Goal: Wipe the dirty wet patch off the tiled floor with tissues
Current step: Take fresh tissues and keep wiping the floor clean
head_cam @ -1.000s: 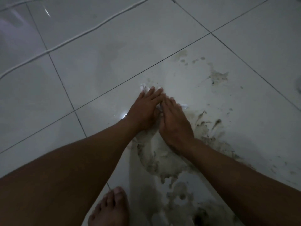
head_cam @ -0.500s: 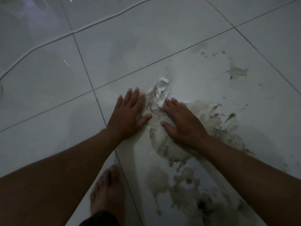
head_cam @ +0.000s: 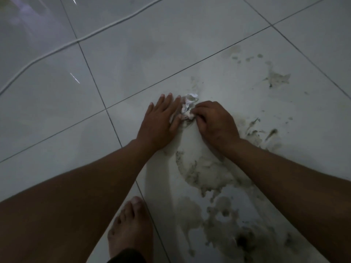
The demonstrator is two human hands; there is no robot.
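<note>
Hands hide most tissue (crumpled, dim).

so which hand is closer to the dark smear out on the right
Right. The right hand sits just left of the smear, gripping the tissue; the left hand lies beyond the tissue.

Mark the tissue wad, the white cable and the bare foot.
tissue wad (head_cam: 188,108), head view: crumpled middle.
white cable (head_cam: 106,26), head view: mid-run across the tile.
bare foot (head_cam: 131,228), head view: top of the foot.
</note>
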